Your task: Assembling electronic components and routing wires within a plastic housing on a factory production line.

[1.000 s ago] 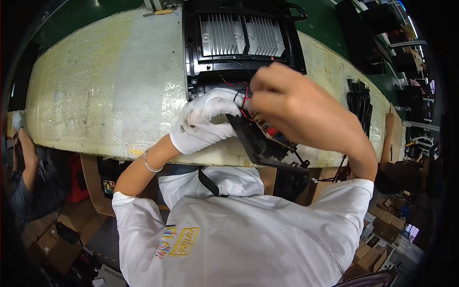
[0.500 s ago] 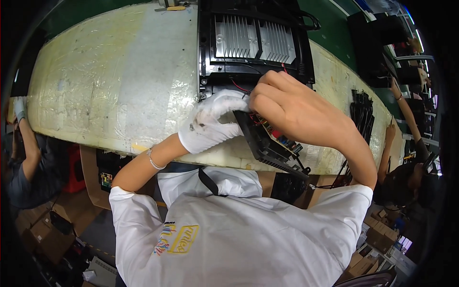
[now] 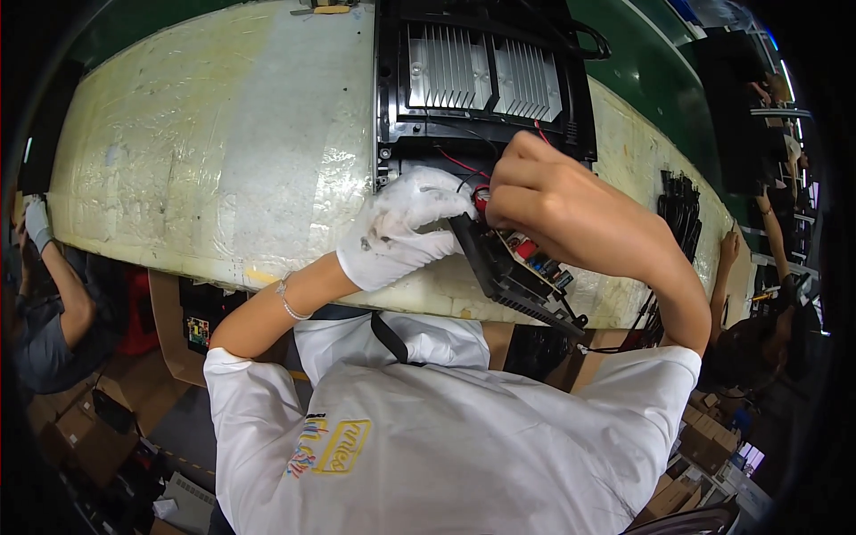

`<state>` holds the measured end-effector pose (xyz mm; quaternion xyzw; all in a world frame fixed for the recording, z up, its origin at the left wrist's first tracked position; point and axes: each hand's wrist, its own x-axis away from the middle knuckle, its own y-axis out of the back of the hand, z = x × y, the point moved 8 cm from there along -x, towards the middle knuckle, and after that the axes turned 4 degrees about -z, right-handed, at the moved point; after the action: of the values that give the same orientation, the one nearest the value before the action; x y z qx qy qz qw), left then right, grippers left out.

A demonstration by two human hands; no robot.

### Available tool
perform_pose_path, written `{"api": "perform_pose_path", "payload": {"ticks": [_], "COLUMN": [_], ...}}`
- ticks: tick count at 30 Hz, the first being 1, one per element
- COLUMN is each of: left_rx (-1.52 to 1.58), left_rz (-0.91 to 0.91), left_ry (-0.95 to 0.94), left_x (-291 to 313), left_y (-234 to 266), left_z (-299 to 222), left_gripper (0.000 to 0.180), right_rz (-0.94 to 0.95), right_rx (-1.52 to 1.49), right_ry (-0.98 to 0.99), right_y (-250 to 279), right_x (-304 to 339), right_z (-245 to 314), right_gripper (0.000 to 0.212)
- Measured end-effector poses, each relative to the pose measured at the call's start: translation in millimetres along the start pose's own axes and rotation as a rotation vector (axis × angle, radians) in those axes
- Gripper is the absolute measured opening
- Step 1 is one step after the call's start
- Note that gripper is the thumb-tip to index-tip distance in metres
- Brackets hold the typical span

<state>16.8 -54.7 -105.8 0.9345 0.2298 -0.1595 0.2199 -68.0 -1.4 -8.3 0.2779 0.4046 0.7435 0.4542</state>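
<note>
My left hand [image 3: 401,227], in a stained white glove, grips the upper end of a black plastic housing [image 3: 526,308], its thumb and fingers closed around the edge. Inside the housing lies a circuit board [image 3: 541,263] with red and blue components; the housing is tilted above the bench's near edge. My bare right hand [image 3: 580,214] is closed in a pinch over the board's upper end, at red wire [image 3: 481,198]; its fingertips are partly hidden. Thin red and black wires [image 3: 459,162] run from there to a large black casing with silver finned heat sinks [image 3: 450,71].
The bench [image 3: 178,160] has a film-wrapped, yellowish top. Black cables [image 3: 679,214] lie bundled at the right, and a tool with a yellowish handle [image 3: 325,10] at the far edge. Cardboard boxes stand below. Co-workers' arms show at both sides [image 3: 67,276].
Both hands and the housing have shifted slightly right in the picture, as has the large casing. More red wire shows by my right fingertips.
</note>
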Motion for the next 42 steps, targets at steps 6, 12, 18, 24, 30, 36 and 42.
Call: {"api": "perform_pose_path", "payload": {"ticks": [6, 12, 18, 24, 30, 36, 42], "left_rx": [-0.031, 0.143, 0.044, 0.014, 0.001, 0.034, 0.014], "left_rz": [0.034, -0.118, -0.114, -0.098, -0.085, -0.114, -0.114], "left_ry": [-0.102, -0.038, -0.161, -0.155, -0.217, -0.188, -0.266], "left_x": [-5, -4, -4, -4, -1, -1, 1], "left_y": [0, 5, 6, 7, 7, 8, 9], "left_z": [-10, -1, -10, -12, -13, -12, -14], "left_gripper": [0.034, 0.046, 0.043, 0.039, 0.032, 0.029, 0.028], "right_rz": [-0.311, -0.201, -0.178, -0.070, -0.165, -0.161, 0.016], "right_rx": [0.208, 0.160, 0.055, 0.314, 0.282, 0.054, 0.131], "right_ry": [0.040, -0.108, -0.107, -0.113, -0.161, -0.155, -0.362], "right_y": [15, 9, 7, 2, -1, -3, -12], "right_x": [-8, 5, 4, -2, 0, 2, -12], "right_z": [2, -2, 7, 20, 18, 8, -8], "right_gripper": [0.020, 0.017, 0.020, 0.020, 0.014, 0.010, 0.013]}}
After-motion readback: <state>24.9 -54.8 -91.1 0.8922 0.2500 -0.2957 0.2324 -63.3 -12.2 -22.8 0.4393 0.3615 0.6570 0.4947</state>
